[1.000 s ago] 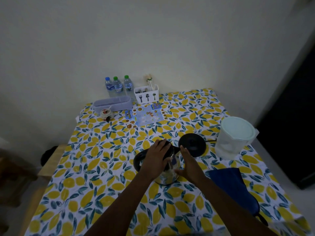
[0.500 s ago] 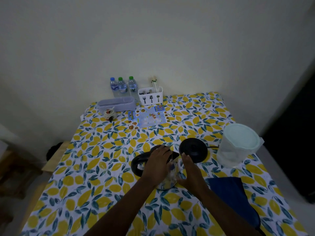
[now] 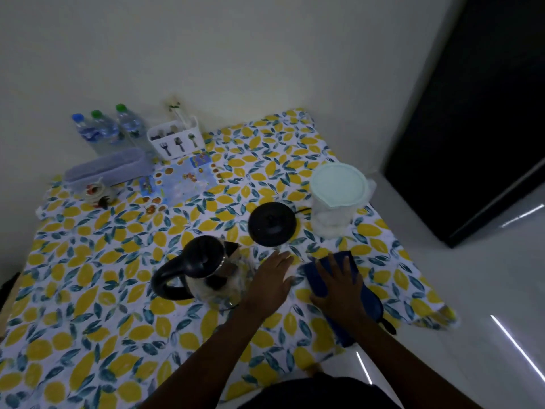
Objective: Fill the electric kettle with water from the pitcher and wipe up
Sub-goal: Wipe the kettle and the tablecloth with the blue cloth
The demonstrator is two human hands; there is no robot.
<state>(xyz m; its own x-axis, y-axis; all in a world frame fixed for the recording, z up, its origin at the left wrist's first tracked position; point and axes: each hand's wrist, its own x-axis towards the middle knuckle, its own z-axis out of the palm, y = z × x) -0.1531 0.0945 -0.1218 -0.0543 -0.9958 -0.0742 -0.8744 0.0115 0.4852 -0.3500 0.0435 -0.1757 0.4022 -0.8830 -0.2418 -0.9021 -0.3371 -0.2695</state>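
Both hands off kettle [image 3: 206, 270] now: left hand [image 3: 272, 278] flat on bench [image 3: 88, 290], right hand [image 3: 339, 287] spread on blue cloth [image 3: 365, 293]; pitcher [image 3: 336, 199] lidded.

Tablecloth [image 3: 88, 290]: white w/ yellow lemons, teal leaves. Kettle [image 3: 203, 270] black lid/handle, clear body. Base [image 3: 272, 222] at 1 o'clock: black. Pitcher [image 3: 337, 199] pale mint lid. Cloth [image 3: 362, 293] at 3: dark blue.

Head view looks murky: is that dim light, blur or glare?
Head view: dim overall, colours muted; soft motion blur on the kettle and both hands; wide-angle bending at the edges; bright glare streaks on the floor at right; the pitcher stays readable.
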